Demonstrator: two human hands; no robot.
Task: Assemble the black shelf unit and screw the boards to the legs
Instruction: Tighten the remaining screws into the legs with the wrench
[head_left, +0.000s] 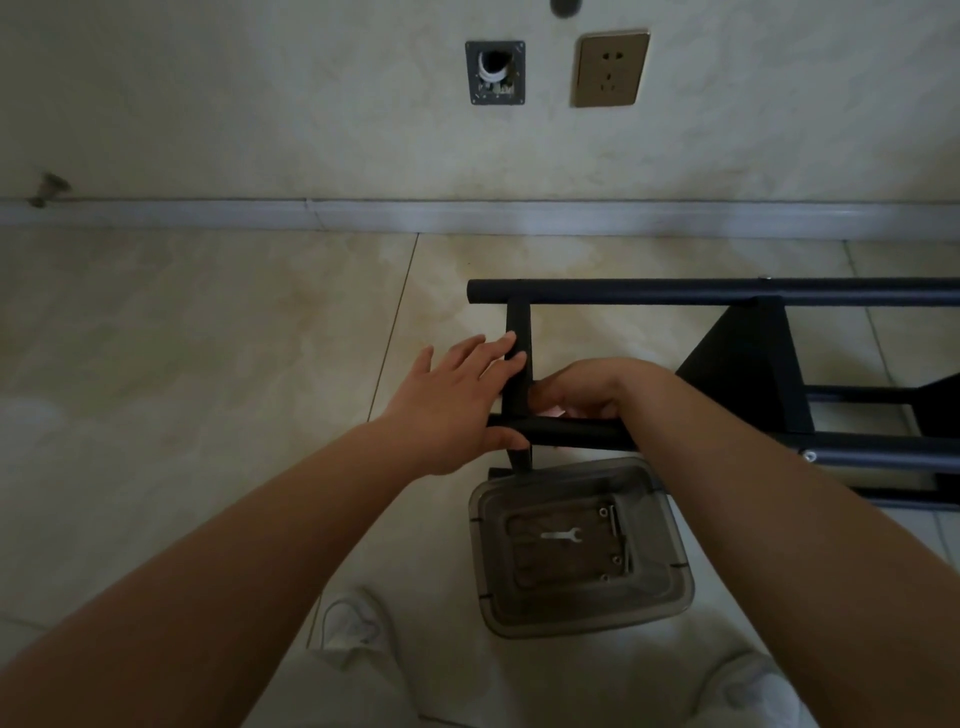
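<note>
Pale glossy floor tiles (208, 322) meet a cream wall with a grey skirting strip (467, 215), and on them a black metal shelf frame (727, 374) lies on its side under two bare hands.

The left hand (457, 400) lies flat with fingers nearly straight, its fingertips (511, 345) pressed on the short black crossbar (518, 358), the thumb tucked under the near black round leg tube (571, 434). Just right of those fingertips, the right hand (587, 389) is curled over the joint where crossbar and tube meet; what its fingers pinch, if anything, cannot be told. Below both hands, touching the frame's end, sits a smoky translucent plastic tub (582, 551) holding a small silver flat wrench (561, 535) and a few bolts (615, 540). On the wall above are a gold-coloured socket plate (610, 70) and an open grey junction box (495, 73).
</note>
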